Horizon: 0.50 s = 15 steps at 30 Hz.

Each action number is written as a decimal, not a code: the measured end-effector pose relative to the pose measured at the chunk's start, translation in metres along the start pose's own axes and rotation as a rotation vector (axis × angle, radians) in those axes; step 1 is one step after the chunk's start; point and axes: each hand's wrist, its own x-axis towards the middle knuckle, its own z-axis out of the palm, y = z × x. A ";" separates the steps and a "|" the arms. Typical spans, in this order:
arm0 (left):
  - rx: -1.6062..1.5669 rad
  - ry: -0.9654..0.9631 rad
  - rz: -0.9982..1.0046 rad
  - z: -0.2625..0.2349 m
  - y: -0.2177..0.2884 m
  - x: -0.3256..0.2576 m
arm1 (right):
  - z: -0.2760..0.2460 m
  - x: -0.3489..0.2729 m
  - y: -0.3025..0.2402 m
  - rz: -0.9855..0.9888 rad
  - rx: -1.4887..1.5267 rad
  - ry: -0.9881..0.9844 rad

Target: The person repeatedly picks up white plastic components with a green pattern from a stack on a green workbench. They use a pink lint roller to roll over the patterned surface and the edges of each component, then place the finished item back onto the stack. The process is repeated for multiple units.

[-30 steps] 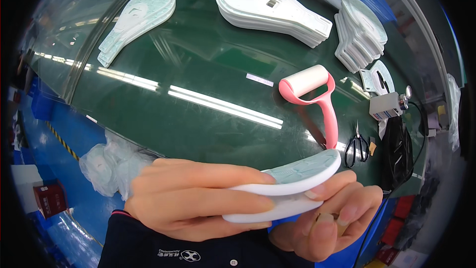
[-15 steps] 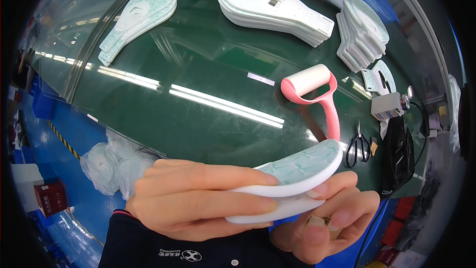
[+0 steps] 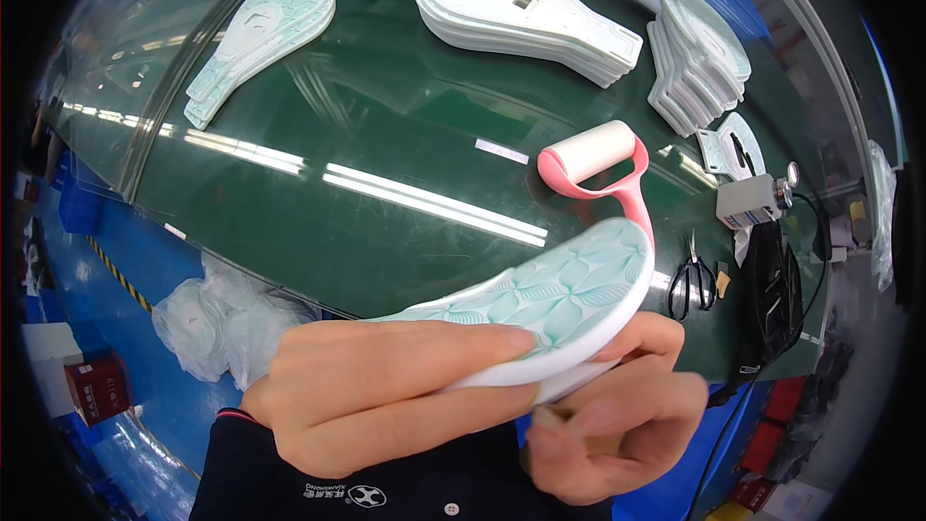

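In my left hand (image 3: 386, 381) is a white paddle-shaped plastic panel (image 3: 569, 285) with a pale green leaf-patterned face. The fingers close over its near edge, and a second white layer shows beneath its rim. My right hand (image 3: 617, 415) is curled up close against the panel's right end, fingertips pinched together and one finger along the rim. What the pinch holds, if anything, is too blurred to make out. Just beyond the panel a pink-handled lint roller (image 3: 598, 152) lies on the table, its lower handle hidden behind the panel.
On the green table (image 3: 386, 260) lie stacks of similar panels: patterned ones (image 3: 270, 34) far left, white ones (image 3: 511, 14) at the back, more (image 3: 699, 63) at right. Black-handled scissors (image 3: 693, 285), a white bottle (image 3: 752, 201) and a black pouch (image 3: 772, 289) lie along the right side.
The panel has been tilted so more of its patterned face shows, and its right end is higher. My right hand has shifted slightly left, its fingers pinched tighter.
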 end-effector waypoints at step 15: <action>-0.006 -0.028 -0.041 -0.003 -0.003 0.001 | -0.006 -0.001 0.000 0.174 0.125 0.078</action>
